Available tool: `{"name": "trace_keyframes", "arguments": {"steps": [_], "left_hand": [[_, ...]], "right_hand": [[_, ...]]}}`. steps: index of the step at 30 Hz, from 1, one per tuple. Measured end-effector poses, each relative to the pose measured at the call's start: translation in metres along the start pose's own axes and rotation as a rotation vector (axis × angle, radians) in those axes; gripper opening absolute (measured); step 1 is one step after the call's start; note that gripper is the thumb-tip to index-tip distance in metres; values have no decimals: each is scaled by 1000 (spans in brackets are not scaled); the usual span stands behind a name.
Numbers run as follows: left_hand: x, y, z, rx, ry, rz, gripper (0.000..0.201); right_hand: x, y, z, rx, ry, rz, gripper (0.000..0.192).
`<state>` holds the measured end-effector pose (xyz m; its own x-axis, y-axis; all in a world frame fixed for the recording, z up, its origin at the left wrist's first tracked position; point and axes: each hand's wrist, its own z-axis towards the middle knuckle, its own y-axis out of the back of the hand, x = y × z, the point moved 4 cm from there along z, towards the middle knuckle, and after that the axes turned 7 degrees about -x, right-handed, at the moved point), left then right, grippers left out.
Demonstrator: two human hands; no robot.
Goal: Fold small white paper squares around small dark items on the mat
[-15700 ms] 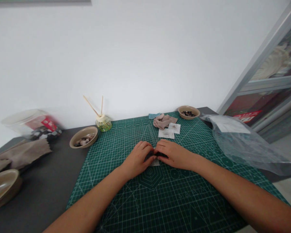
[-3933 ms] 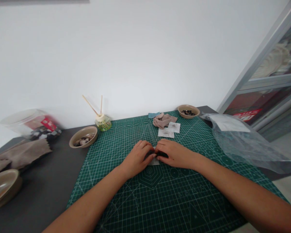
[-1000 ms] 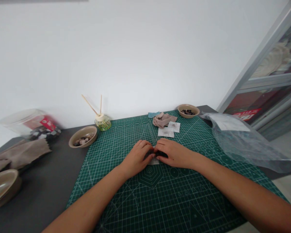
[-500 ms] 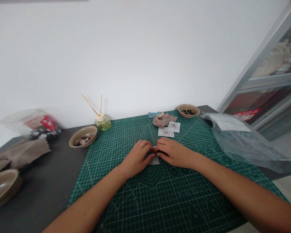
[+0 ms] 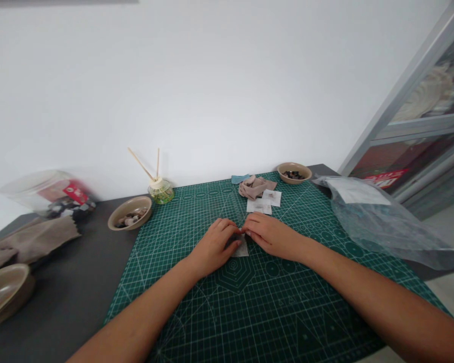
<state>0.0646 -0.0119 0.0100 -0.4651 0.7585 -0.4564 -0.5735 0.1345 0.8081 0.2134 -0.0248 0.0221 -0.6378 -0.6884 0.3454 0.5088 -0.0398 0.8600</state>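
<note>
A small pale fabric square (image 5: 242, 248) lies flat at the middle of the frame — mostly hidden, only its lower right corner showing, something dark on it.

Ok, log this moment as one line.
left hand: on small white packet | right hand: fingertips at packet's top edge | surface: green cutting mat | nearby: two white packets, beige fabric

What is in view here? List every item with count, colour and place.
mat: 1, green, centre of table
table: 1, dark grey
white piece: 1, under the fingertips
white squares: 2, far mat
cloth scraps: beige and blue, far mat
bowls: 3, tan; left, far right, near-left edge
diffuser: 1, green, far left of mat
jar: 1, clear, far left
brown cloth: 1, left
plastic bag: 1, clear, right
left hand: on white piece
right hand: touching white piece
</note>
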Motion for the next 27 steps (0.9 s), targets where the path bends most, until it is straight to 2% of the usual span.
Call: {"name": "trace_keyframes", "arguments": {"steps": [5, 11, 19, 27], "left_hand": [[0, 0, 0, 7, 0, -1, 13], [1, 0, -1, 2, -5, -7, 15], [2, -1, -1, -11, 6, -32, 24], [5, -2, -2, -60, 50, -93, 31]], "right_hand": [[-4, 3, 0, -40, -34, -21, 16], [-3, 2, -3, -2, -98, -99, 7], [-1, 1, -3, 19, -112, 18, 10], [7, 2, -1, -63, -25, 96, 13]]}}
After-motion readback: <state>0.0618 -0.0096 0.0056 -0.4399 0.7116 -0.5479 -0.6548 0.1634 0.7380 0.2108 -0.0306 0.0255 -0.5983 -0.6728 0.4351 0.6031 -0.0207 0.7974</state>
